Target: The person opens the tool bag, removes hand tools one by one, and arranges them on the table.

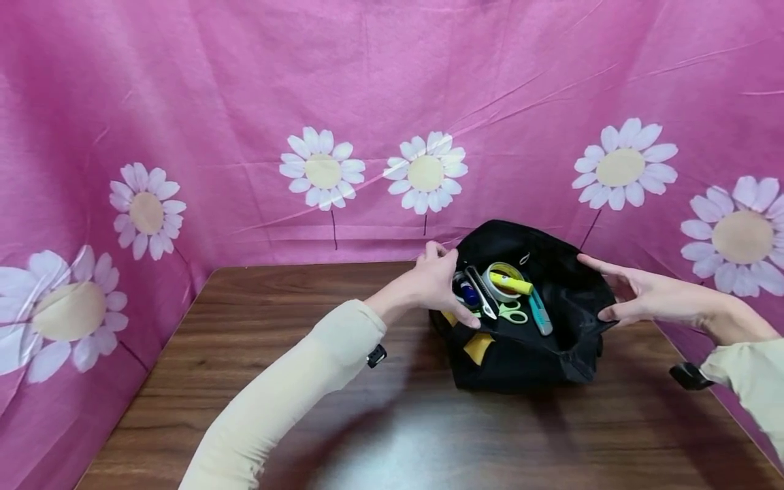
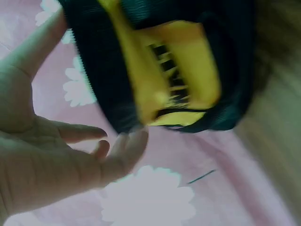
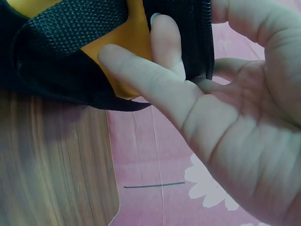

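A black tool bag [image 1: 520,364] with yellow trim stands on the table, its zippered mouth spread wide. At its left rim, my left hand [image 1: 436,280] holds the edge between thumb and fingers. My right hand [image 1: 649,296] grips the right rim; in the right wrist view two fingers lie on the bag's outer side [image 3: 136,37]. Inside are a yellow marker [image 1: 511,283] on a tape roll [image 1: 490,289], green-handled scissors [image 1: 513,314], a teal utility knife [image 1: 540,313], a dark tool with a pale tip [image 1: 480,291] and a blue item [image 1: 469,294], partly hidden by my left hand.
The brown wooden table [image 1: 306,381] extends left and in front of the bag. Close behind it hangs a pink cloth [image 1: 367,82] with white flowers. The bag's outer side bears a yellow panel with black lettering [image 2: 171,75] and a woven strap [image 3: 75,26].
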A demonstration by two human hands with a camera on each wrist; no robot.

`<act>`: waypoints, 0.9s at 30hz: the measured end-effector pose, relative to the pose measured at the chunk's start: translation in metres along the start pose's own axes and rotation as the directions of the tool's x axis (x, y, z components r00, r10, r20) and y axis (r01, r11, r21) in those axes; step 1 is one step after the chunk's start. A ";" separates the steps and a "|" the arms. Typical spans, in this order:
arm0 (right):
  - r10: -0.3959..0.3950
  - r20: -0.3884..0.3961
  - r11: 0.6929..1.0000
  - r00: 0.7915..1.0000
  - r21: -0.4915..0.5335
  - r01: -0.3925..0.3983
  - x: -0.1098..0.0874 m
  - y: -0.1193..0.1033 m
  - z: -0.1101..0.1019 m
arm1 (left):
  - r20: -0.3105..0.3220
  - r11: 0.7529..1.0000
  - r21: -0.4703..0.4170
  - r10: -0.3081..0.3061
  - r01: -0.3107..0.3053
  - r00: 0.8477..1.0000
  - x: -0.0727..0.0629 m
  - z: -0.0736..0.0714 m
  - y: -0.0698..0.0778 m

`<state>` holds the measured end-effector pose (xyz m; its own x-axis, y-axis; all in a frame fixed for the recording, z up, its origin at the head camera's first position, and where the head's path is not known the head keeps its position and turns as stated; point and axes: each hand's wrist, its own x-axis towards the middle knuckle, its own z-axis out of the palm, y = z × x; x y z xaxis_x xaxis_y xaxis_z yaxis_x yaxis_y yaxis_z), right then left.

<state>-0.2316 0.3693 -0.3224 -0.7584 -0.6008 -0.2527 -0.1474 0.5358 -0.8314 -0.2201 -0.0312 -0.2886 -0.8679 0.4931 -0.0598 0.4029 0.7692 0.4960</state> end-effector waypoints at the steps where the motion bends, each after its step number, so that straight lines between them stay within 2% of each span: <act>1: -0.014 -0.005 1.000 1.000 -0.019 0.014 0.000 -0.001 0.001 | -0.003 0.999 0.043 0.006 -0.005 1.000 0.003 -0.006 0.006; 3: -0.044 -0.021 0.996 0.999 -0.078 0.042 0.000 -0.003 0.005 | -0.004 0.997 0.080 0.020 -0.019 1.000 0.010 -0.019 0.019; 5: -0.062 -0.038 0.990 0.997 -0.133 0.057 0.000 -0.005 0.008 | 0.018 0.999 0.029 0.036 -0.036 0.999 0.019 -0.034 0.033; 7: -0.068 -0.046 0.987 0.997 -0.148 0.061 0.000 -0.007 0.012 | 0.057 0.995 -0.098 0.033 -0.027 0.998 0.029 -0.048 0.047; 8: -0.069 -0.051 0.986 0.996 -0.157 0.060 0.000 -0.008 0.014 | 0.080 0.983 -0.185 0.020 -0.005 0.997 0.035 -0.054 0.053; 9: -0.068 -0.057 0.985 0.996 -0.166 0.058 0.000 -0.009 0.016 | 0.104 0.961 -0.275 0.003 0.026 0.995 0.040 -0.059 0.059; 10: -0.070 -0.062 0.983 0.996 -0.174 0.058 0.001 -0.009 0.018 | 0.125 0.928 -0.369 -0.011 0.056 0.992 0.046 -0.062 0.064; 12: -0.074 -0.067 0.981 0.995 -0.187 0.060 0.003 -0.011 0.021 | 0.158 0.836 -0.534 -0.052 0.130 0.986 0.059 -0.065 0.072; 14: -0.079 -0.084 0.972 0.993 -0.226 0.058 0.005 -0.012 0.024 | 0.173 0.708 -0.679 -0.102 0.194 0.980 0.074 -0.061 0.076; 17: -0.081 -0.095 0.970 0.992 -0.234 0.057 0.008 -0.014 0.027 | 0.182 0.489 -0.836 -0.181 0.249 0.967 0.097 -0.044 0.078; 19: -0.080 -0.104 0.969 0.991 -0.240 0.053 0.011 -0.016 0.030 | 0.192 0.360 -0.892 -0.247 0.274 0.950 0.111 -0.028 0.078; 21: -0.090 -0.101 0.971 0.991 -0.232 0.064 0.013 -0.018 0.032 | 0.211 0.248 -0.924 -0.309 0.293 0.927 0.123 -0.011 0.077; 25: -0.105 -0.097 0.972 0.990 -0.222 0.081 0.016 -0.020 0.036 | 0.253 0.039 -0.956 -0.391 0.290 0.885 0.141 0.015 0.076; 27: -0.108 -0.094 0.973 0.990 -0.213 0.086 0.017 -0.020 0.037 | 0.268 -0.044 -0.961 -0.410 0.275 0.872 0.147 0.023 0.076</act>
<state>-0.2180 0.3260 -0.3283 -0.7942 -0.5969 -0.1135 -0.3441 0.5958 -0.7257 -0.3102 0.1091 -0.2795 -0.8438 0.2235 -0.4878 -0.5354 -0.2889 0.7937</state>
